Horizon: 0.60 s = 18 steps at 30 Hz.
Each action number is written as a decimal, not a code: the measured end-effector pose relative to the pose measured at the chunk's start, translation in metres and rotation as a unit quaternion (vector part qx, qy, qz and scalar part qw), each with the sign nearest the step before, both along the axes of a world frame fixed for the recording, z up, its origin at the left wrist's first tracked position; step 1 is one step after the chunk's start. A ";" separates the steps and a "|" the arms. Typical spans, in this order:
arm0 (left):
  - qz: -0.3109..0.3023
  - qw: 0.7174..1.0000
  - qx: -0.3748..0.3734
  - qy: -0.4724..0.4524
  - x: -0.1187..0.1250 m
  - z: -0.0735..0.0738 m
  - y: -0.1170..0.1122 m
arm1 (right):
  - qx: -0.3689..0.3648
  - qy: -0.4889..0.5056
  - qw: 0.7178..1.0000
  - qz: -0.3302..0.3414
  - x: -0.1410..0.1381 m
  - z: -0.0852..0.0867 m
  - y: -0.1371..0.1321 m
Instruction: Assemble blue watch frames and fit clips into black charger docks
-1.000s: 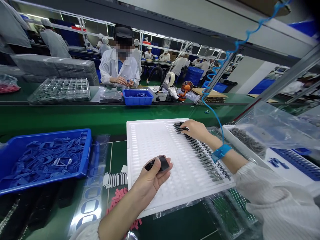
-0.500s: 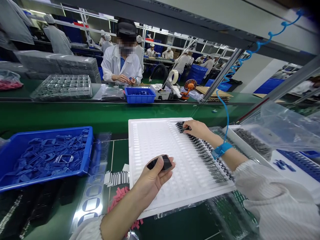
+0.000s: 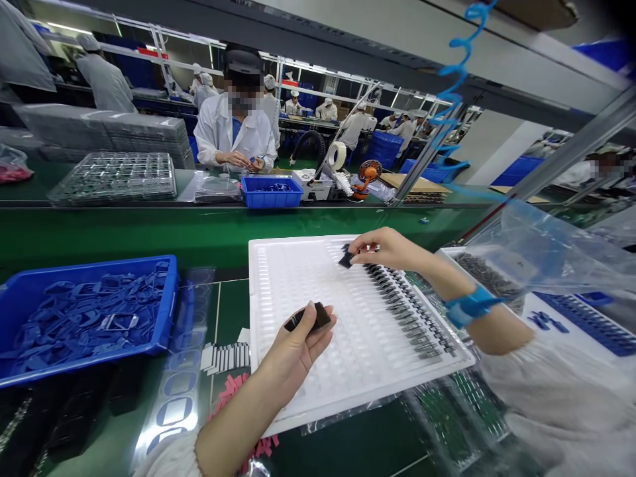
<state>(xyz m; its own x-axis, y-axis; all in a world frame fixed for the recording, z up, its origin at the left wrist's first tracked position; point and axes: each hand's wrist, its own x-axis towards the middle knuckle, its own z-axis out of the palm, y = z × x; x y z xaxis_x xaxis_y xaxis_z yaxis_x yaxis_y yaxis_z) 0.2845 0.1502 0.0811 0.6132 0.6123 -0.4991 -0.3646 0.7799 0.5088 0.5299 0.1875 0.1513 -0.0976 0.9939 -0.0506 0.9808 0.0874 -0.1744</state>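
Viewed from the head-worn camera, with clock directions taken around the white plastic tray (image 3: 293,291), the left hand (image 3: 293,358) is lying over the tray at 8 o'clock and is holding a small black part (image 3: 311,317) between thumb and fingers. The right hand (image 3: 387,248) is reaching over the tray at 12 o'clock, its fingers narrowly pinching a black piece (image 3: 346,260) just above the tray. A long slanted row of black parts (image 3: 407,311) is sitting in the tray's pockets, running from 12 toward 4 o'clock. A blue wrist strap (image 3: 470,306) is circling the right wrist, and a coiled blue cord (image 3: 460,66) is rising at the top of the view. A blue bin (image 3: 163,311) filled with blue square frames is standing at 9 o'clock, beside the tray. Pink pieces (image 3: 233,397) are lying at 7 o'clock, partly under the left forearm. A white tray of dark parts (image 3: 481,275) is sitting at 2 o'clock, under a clear plastic bag (image 3: 561,245). Across the green conveyor belt (image 3: 149,232), a co-worker (image 3: 233,132) in a white coat is working at 11 o'clock, behind a small blue bin (image 3: 271,192).
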 end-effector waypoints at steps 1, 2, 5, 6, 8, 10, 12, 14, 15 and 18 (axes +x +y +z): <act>-0.004 1.000 0.006 -0.005 0.001 -0.001 0.000 | -0.019 0.040 0.998 0.038 -0.011 0.012 -0.007; -0.007 1.000 0.010 -0.010 0.001 -0.001 0.000 | -0.048 0.103 0.989 0.091 -0.022 0.023 -0.014; -0.018 0.999 0.013 -0.029 0.004 -0.001 -0.002 | -0.127 0.193 0.952 0.198 -0.051 0.043 -0.028; -0.023 0.999 0.012 -0.036 0.004 -0.001 -0.003 | -0.145 0.194 0.946 0.214 -0.058 0.046 -0.030; -0.032 0.998 0.011 -0.047 0.004 -0.001 -0.005 | -0.163 0.185 0.942 0.229 -0.068 0.047 -0.031; -0.036 0.998 0.009 -0.057 0.003 -0.001 -0.007 | -0.164 0.183 0.941 0.232 -0.073 0.046 -0.030; -0.034 0.997 0.009 -0.071 0.002 -0.002 -0.008 | -0.164 0.186 0.940 0.233 -0.074 0.044 -0.029; -0.027 0.996 0.005 -0.086 0.000 -0.002 -0.009 | -0.161 0.196 0.939 0.231 -0.076 0.042 -0.030; -0.025 0.995 0.001 -0.094 0.000 -0.002 -0.009 | -0.157 0.204 0.938 0.232 -0.077 0.041 -0.030; -0.022 0.992 -0.025 -0.123 0.000 -0.003 -0.011 | -0.145 0.237 0.933 0.229 -0.081 0.039 -0.035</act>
<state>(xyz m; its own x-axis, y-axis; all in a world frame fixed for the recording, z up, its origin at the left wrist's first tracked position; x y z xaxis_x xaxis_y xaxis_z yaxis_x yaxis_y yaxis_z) 0.2840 0.1394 0.0782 0.7459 0.5607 -0.3596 -0.4380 0.8196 0.3694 0.4488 0.1526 0.1902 -0.5877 0.7944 -0.1535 0.6588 0.3596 -0.6608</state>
